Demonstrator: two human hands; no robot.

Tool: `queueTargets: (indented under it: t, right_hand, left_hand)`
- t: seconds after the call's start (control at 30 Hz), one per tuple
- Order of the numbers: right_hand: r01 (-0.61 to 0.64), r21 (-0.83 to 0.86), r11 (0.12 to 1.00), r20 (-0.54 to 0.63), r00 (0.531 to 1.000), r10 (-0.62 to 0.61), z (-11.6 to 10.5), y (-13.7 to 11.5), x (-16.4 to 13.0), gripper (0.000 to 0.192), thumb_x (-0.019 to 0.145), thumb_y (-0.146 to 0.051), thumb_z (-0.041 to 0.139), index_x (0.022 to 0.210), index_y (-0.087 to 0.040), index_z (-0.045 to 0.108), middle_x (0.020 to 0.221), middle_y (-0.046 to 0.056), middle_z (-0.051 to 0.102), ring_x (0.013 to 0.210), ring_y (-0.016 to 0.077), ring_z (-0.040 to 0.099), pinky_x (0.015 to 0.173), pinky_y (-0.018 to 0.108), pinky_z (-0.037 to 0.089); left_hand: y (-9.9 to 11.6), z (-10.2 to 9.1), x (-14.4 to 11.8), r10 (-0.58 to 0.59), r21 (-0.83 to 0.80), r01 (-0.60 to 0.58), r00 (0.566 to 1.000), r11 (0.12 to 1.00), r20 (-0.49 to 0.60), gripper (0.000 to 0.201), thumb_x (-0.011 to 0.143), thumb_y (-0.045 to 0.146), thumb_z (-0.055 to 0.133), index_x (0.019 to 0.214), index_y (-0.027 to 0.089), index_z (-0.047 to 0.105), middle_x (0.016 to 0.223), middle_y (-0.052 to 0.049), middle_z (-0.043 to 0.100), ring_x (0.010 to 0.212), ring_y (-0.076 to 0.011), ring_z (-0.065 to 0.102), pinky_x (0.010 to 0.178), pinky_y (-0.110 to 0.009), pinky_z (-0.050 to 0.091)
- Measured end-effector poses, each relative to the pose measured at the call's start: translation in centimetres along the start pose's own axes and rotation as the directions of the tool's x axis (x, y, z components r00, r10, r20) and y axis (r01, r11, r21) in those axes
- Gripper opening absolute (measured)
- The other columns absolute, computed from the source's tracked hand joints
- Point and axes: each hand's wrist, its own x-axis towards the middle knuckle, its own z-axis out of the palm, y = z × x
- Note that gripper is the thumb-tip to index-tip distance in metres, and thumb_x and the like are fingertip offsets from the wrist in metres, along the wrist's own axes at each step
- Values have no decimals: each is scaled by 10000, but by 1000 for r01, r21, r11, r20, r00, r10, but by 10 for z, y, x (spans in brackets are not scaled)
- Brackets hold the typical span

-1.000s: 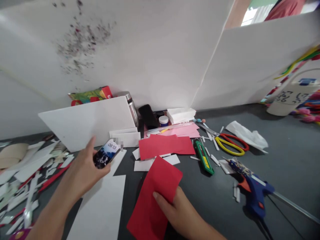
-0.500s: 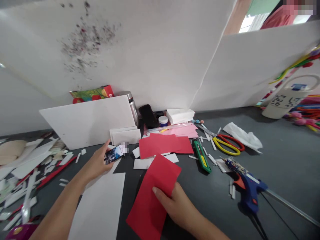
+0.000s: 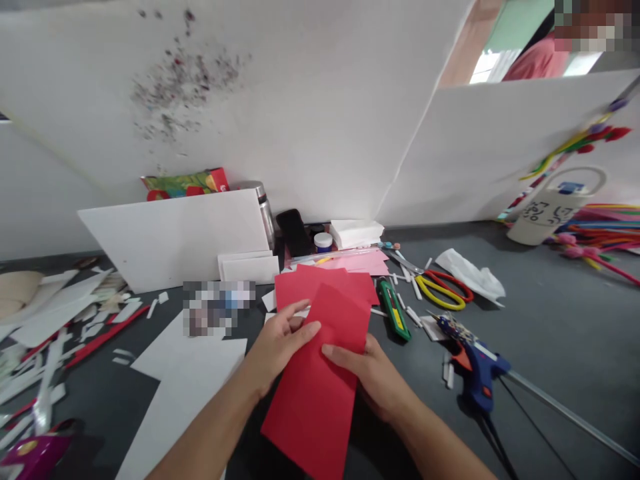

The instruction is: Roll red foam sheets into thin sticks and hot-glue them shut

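Note:
In front of me I hold a sheet of red paper [image 3: 323,393], tilted with its top leaning right. My right hand [image 3: 370,373] grips its right edge, thumb on the face and fingers behind. On the left edge, near the top, lies my left hand [image 3: 280,347], its thumb on the face and fingers bent partly behind the sheet. More red paper [image 3: 295,287] lies flat just behind. Left of my left hand, a blurred-out patch [image 3: 219,308] covers the spot by the white sheets [image 3: 190,393].
To the right lie a green cutter [image 3: 395,310], scissors [image 3: 443,290] and a blue glue gun [image 3: 477,373] with its cord. A white board [image 3: 180,240], a dark phone [image 3: 293,232] and a lidded jar [image 3: 323,243] stand at the back. Paper scraps [image 3: 40,373] litter the left.
My left hand has let go of the phone it held and moved right onto the red paper's left edge. My right hand still holds the sheet, now more upright.

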Motion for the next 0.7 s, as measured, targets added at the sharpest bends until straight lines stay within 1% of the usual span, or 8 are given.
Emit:
queueTargets:
  t: [0.07, 0.17, 0.23, 0.33, 0.43, 0.53, 0.6, 0.7]
  right_hand:
    - [-40, -23, 999, 14, 999, 41, -3, -4, 0, 468, 737, -418, 823, 1097, -135, 724, 1016, 124, 758, 896, 284, 721, 854, 439, 552]
    - [-4, -48, 999, -61, 998, 1, -8, -6, 4, 445, 787, -458, 776, 1104, -150, 723, 981, 99, 756, 842, 236, 714, 774, 364, 567]
    - [25, -76, 997, -156, 987, -37, -11, -6, 8, 444, 793, -481, 763, 1098, -161, 721, 910, 69, 748, 747, 196, 693, 655, 298, 557]
    - [22, -192, 981, -290, 954, -78, -17, -5, 13, 390, 739, -493, 801, 894, -140, 743, 678, 17, 686, 531, 126, 581, 471, 217, 451]
    - [47, -192, 980, -393, 912, -121, -23, -2, 17, 371, 688, -475, 842, 842, -153, 742, 626, -2, 672, 489, 111, 548, 445, 209, 418]
    - [196, -80, 977, -464, 860, -210, -29, -1, 21, 374, 677, -447, 858, 925, -188, 750, 706, -8, 717, 565, 135, 614, 491, 224, 469]
    - [273, 8, 962, -510, 828, -231, -32, -3, 24, 354, 656, -417, 878, 900, -193, 751, 740, -9, 735, 594, 139, 637, 505, 225, 488]
    - [296, 139, 945, -557, 813, -173, -34, -8, 26, 358, 611, -375, 910, 867, -190, 743, 766, -4, 748, 588, 132, 647, 490, 220, 493]
  left_hand:
    - [-13, 2, 4, 35, -34, -36, 998, 999, -49, 631, 770, 481, 762, 1304, 179, 616, 897, -63, 742, 813, -235, 704, 722, -318, 531]
    - [-25, -5, 5, 80, -25, -85, 985, 996, -152, 578, 783, 466, 754, 1273, 181, 641, 881, -37, 744, 813, -203, 679, 751, -284, 500]
    - [-28, -8, 4, 91, -20, -96, 981, 995, -171, 575, 792, 455, 749, 1289, 190, 634, 881, -29, 747, 811, -194, 667, 755, -275, 490]
    - [-27, -8, 3, 95, -22, -97, 991, 995, -94, 578, 788, 439, 757, 1301, 202, 634, 790, -1, 720, 741, -174, 645, 692, -255, 476]
    - [-27, -8, 3, 66, -99, -65, 998, 993, -1, 607, 804, 462, 742, 1343, 219, 605, 755, 10, 706, 711, -172, 650, 670, -256, 482]
    - [-28, -9, 4, 27, -255, -8, 997, 967, 71, 610, 810, 469, 743, 1345, 211, 606, 862, -38, 752, 822, -223, 699, 778, -320, 525]
    - [-30, -12, 6, 10, -310, 19, 996, 951, 91, 586, 777, 406, 793, 1307, 209, 637, 1013, -73, 765, 949, -257, 706, 865, -352, 528]
    - [-33, -17, 7, -5, -289, 8, 1000, 957, 12, 522, 721, 323, 850, 1208, 209, 702, 1231, -90, 714, 1086, -272, 678, 925, -347, 524]
